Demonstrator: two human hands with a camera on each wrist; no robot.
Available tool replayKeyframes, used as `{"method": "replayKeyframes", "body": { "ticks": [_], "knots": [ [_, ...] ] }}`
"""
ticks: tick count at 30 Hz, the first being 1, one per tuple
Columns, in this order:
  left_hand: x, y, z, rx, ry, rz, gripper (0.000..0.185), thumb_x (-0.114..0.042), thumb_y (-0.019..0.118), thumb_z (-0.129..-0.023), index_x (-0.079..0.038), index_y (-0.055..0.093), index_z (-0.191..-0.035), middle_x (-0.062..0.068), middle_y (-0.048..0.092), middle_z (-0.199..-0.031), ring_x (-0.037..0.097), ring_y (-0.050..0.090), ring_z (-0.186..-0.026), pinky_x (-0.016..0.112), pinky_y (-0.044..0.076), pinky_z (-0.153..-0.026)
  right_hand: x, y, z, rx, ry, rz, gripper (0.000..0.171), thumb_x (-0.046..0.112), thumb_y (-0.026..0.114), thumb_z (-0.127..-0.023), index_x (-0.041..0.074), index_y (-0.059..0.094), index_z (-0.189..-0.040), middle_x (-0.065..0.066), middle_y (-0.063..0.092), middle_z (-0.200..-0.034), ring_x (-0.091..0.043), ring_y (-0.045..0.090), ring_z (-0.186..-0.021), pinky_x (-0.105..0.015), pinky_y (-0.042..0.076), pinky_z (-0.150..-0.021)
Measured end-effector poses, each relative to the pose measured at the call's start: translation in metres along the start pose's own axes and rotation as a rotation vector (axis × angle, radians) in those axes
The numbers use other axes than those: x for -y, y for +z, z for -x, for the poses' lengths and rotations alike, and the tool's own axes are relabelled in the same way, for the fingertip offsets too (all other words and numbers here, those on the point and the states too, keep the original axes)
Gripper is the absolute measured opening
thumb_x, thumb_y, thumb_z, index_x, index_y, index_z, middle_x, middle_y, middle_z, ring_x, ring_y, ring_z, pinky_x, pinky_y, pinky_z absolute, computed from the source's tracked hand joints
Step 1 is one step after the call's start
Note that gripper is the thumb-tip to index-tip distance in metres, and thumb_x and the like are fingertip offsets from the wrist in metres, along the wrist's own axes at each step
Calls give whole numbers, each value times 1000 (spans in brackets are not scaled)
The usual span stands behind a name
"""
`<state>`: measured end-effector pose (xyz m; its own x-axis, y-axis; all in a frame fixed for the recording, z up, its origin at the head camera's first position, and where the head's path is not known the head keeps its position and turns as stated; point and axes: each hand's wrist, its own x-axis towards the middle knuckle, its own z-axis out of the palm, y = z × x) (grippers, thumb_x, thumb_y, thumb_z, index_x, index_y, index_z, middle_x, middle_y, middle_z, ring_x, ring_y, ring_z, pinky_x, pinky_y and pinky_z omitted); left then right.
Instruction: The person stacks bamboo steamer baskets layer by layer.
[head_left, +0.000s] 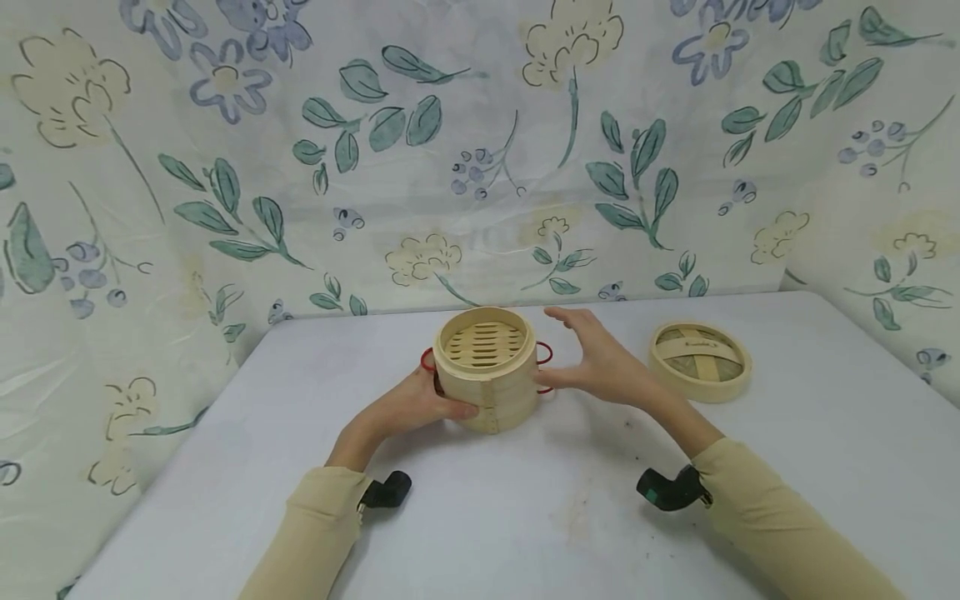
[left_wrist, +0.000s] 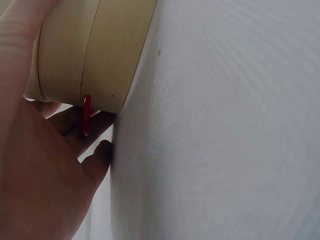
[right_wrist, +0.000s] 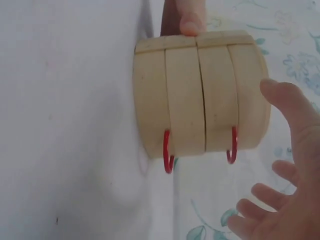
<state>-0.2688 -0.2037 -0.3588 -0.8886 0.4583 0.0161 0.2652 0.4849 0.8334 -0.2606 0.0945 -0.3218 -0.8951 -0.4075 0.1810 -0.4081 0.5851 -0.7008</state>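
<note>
A two-tier bamboo steamer (head_left: pixel 498 400) stands upright on the white table, its slatted upper tier (head_left: pixel 483 346) uncovered. My left hand (head_left: pixel 416 402) grips it from the left, with the thumb across the front of the lower tier and the fingers behind; the left wrist view shows them around the bamboo wall (left_wrist: pixel 107 55). At the right side, my right hand (head_left: pixel 603 364) is spread, fingers apart from the steamer. Its thumb (right_wrist: pixel 285 97) overlaps the upper tier's edge; I cannot tell whether they touch. Red loop handles (right_wrist: pixel 167 152) stick out from both tiers.
A round woven bamboo lid (head_left: pixel 701 362) with a pale band lies on the table (head_left: pixel 517 508) to the right, beyond my right forearm. Behind the table hangs a flowered cloth (head_left: pixel 480 225). Small dark specks dot the tabletop near the right wrist.
</note>
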Motion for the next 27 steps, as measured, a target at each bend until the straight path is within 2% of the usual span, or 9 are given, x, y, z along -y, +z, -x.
{"method": "replayKeyframes", "body": {
  "ticks": [9,19,27],
  "knots": [
    [1,0,0,9,-2,12,95,-25,87,-72,-23,31,-148,2,45,-145,23,36,-139,50,20,-119,-20,-12,5,-8,18,65,91,41,79,-82,13,30,-154,-15,28,-157,-36,29,-143,-62,31,-111],
    [0,0,1,9,-12,-3,96,-26,87,-71,-23,30,-149,2,44,-146,23,35,-139,51,21,-118,-43,-28,11,-38,56,105,81,39,77,-84,11,37,-149,-16,27,-157,-39,21,-144,-68,27,-109],
    [0,0,0,14,6,17,94,-22,87,-72,-23,31,-148,3,45,-146,23,36,-139,50,22,-118,-58,-40,23,-8,78,103,83,38,77,-85,14,34,-151,-14,24,-158,-38,22,-144,-68,28,-109]
  ]
}}
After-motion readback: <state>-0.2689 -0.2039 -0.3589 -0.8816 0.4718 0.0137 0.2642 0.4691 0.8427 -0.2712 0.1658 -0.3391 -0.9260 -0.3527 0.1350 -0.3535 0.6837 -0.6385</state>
